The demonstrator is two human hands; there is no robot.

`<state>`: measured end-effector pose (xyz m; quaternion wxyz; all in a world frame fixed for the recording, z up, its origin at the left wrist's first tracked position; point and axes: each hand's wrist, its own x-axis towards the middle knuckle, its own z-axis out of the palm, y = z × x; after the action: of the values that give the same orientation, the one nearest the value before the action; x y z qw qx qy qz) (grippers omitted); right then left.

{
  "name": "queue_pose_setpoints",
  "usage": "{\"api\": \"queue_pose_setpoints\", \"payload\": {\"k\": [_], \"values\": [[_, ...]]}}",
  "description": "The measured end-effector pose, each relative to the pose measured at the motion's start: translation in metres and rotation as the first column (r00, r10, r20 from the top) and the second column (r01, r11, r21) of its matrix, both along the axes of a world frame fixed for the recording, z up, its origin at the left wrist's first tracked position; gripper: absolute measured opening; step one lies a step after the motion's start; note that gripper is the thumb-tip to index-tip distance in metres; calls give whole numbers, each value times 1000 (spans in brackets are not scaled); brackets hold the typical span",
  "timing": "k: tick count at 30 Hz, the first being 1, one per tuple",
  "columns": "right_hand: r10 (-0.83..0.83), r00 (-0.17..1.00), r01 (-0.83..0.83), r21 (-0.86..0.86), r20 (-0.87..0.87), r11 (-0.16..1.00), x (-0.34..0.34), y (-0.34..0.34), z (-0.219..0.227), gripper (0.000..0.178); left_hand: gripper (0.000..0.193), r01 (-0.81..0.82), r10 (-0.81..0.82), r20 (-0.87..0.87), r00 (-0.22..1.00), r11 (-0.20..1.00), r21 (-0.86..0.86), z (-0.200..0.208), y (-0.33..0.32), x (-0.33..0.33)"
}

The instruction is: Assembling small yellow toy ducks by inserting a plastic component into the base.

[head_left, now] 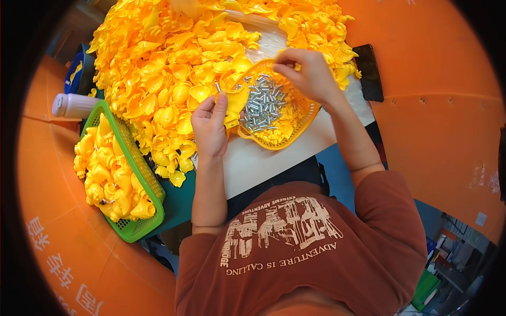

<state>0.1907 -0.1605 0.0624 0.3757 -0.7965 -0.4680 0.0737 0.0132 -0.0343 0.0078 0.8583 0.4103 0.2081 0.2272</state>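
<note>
My left hand [210, 126] pinches a curved yellow plastic shell piece [236, 102] between thumb and fingers, at the left rim of a yellow plastic basket [287, 145]. A small silvery pin shows just above the thumb. In the basket lie many short metal pins [262, 108] and, toward its near right side, small yellow plastic bits [282, 129]. My right hand [308, 76] hangs over the basket's far right edge with thumb and forefinger closed together. Whatever is between those fingertips is too small to make out.
A large heap of yellow plastic shells [158, 68] covers the table's far and left parts. At left a green basket [150, 184] holds assembled-looking yellow pieces [113, 179]. A pale lilac bottle [74, 105] lies behind it. A black phone [369, 72] lies at right; orange partitions flank the table.
</note>
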Motion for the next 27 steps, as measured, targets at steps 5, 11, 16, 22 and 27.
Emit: {"api": "queue_pose_setpoints", "payload": {"k": [5,11,16,22,27], "values": [[-28,981,121,-486,194,866,-3,-22,1,15,23,-146,147,-18,989,989,11,0,2,2],[4,940,157,-445,340,882,-12,-23,-3,14,22,-147,147,6,989,988,40,5,1,0],[-50,982,88,-210,183,974,-14,-20,7,9,21,-139,139,21,990,990,32,2,-3,5],[273,953,-229,276,-131,933,-43,28,14,12,23,-155,153,25,988,974,167,2,-4,-2],[388,893,-435,216,230,874,-43,44,17,14,26,-177,171,46,984,950,259,1,-3,-4]]}}
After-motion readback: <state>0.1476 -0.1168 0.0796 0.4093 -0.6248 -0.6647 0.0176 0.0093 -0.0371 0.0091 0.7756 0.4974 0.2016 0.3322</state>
